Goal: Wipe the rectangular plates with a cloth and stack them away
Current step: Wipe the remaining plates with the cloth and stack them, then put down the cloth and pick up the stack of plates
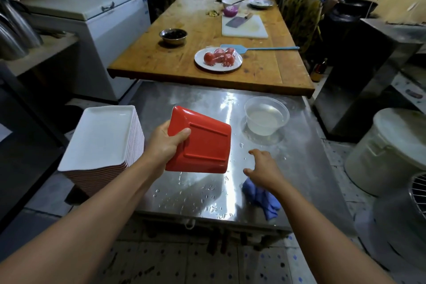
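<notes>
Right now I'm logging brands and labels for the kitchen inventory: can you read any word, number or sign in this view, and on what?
No text can be read anywhere.
Chest freezer: a blue strip along its edge, too blurred to read.
Bottle on the floor by the wooden table: label too small to read.
Red plate underside: raised ridges only, no lettering visible.
Stack of plates, clear bowl and blue cloth: no markings visible.

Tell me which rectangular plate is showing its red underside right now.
The rectangular plate gripped in the left hand, tilted above the steel table. The stack of plates at left lies white face up.
</notes>
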